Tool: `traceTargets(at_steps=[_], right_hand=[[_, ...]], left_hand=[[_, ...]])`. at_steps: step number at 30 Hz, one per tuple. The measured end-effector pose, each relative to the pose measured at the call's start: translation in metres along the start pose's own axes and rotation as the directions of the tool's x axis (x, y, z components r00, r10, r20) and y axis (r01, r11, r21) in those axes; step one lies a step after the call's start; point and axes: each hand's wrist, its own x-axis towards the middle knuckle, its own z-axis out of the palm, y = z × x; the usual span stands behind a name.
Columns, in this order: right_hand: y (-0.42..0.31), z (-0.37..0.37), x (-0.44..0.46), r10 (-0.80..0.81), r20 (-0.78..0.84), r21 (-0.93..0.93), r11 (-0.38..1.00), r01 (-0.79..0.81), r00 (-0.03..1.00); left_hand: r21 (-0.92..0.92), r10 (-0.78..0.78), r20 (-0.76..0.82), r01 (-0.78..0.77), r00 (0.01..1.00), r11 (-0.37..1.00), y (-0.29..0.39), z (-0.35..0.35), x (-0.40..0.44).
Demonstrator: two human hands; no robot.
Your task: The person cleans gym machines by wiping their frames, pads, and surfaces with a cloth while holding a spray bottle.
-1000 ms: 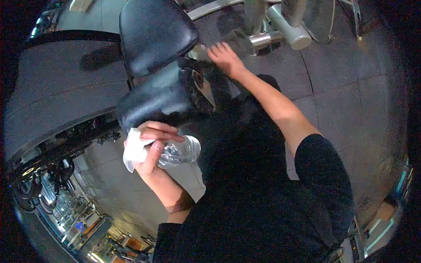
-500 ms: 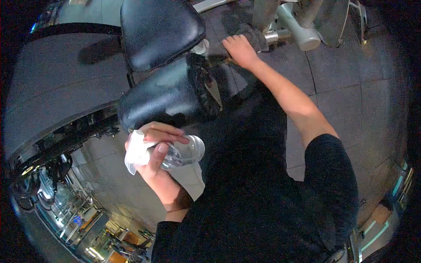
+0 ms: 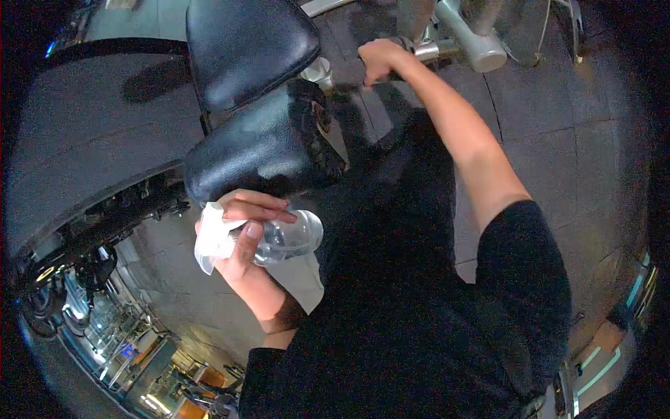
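Observation:
My left hand [image 3: 244, 234] is wrapped around a clear spray bottle [image 3: 293, 237] with a white spray head [image 3: 215, 239], its base pointing right. The bottle is tilted on its side, just below a black padded roller [image 3: 244, 150]. My right hand [image 3: 380, 59] is farther up, with its fingers curled down around a dark cloth [image 3: 403, 46], mostly hidden by the hand. This hand is beside the metal tube [image 3: 436, 50] of a frame, right of the black padded seat [image 3: 251, 52].
Grey machine tubing [image 3: 481, 52] stands at the top right, over dark floor tiles [image 3: 544, 153]. A black curved frame [image 3: 105, 195] runs along the left. More gym equipment [image 3: 118, 335] shows at the lower left.
My right hand has moved up and to the right, and its wrist has bent so the fingers point down. My left hand still grips the bottle in nearly the same place.

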Motion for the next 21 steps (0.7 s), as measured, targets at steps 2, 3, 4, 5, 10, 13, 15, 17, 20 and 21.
traceTargets(at_steps=[2,3,4,5,10,13,15,17,20,21], right_hand=[[-0.001,0.050,-0.025,-0.243,-0.729,-0.297,0.955,0.024,0.641],[0.002,0.065,-0.028,-0.363,-0.829,-0.403,0.915,-0.004,0.425],[-0.001,0.065,-0.032,-0.338,-0.815,-0.388,0.922,-0.010,0.471],[-0.002,0.058,-0.033,-0.316,-0.801,-0.376,0.926,-0.016,0.509],[-0.001,-0.014,-0.001,-0.062,-0.120,-0.206,0.978,0.037,0.991],[0.020,-0.029,0.036,-0.124,0.184,-0.019,0.991,0.130,0.975],[0.021,-0.026,0.041,-0.204,0.317,0.137,0.976,0.168,0.926],[0.007,-0.020,0.025,-0.102,0.097,0.014,0.995,0.102,0.990],[-0.015,0.032,-0.012,-0.110,-0.541,-0.236,0.972,-0.025,0.834],[-0.016,0.055,-0.013,-0.140,-0.733,-0.239,0.969,-0.059,0.665]], left_hand=[[-0.020,-0.035,-0.003,0.035,0.999,0.999,0.007,0.005,0.000],[-0.038,-0.067,-0.010,0.067,0.998,0.997,0.007,0.006,0.001],[-0.002,-0.003,0.022,0.003,1.000,1.000,0.005,0.005,0.005],[-0.001,0.005,0.014,-0.005,1.000,1.000,0.003,0.002,0.008],[-0.007,-0.076,0.039,0.076,0.996,0.997,0.006,0.001,0.005],[-0.068,-0.042,0.010,0.042,0.999,0.997,0.005,0.008,0.004],[-0.020,0.013,0.003,-0.013,1.000,1.000,0.004,0.006,0.004],[-0.045,0.009,0.002,-0.009,1.000,0.999,0.002,0.002,0.001],[-0.144,-0.053,-0.050,0.045,0.997,0.989,0.000,0.006,0.000],[-0.149,-0.048,-0.043,0.041,0.998,0.988,-0.002,0.003,0.000]])
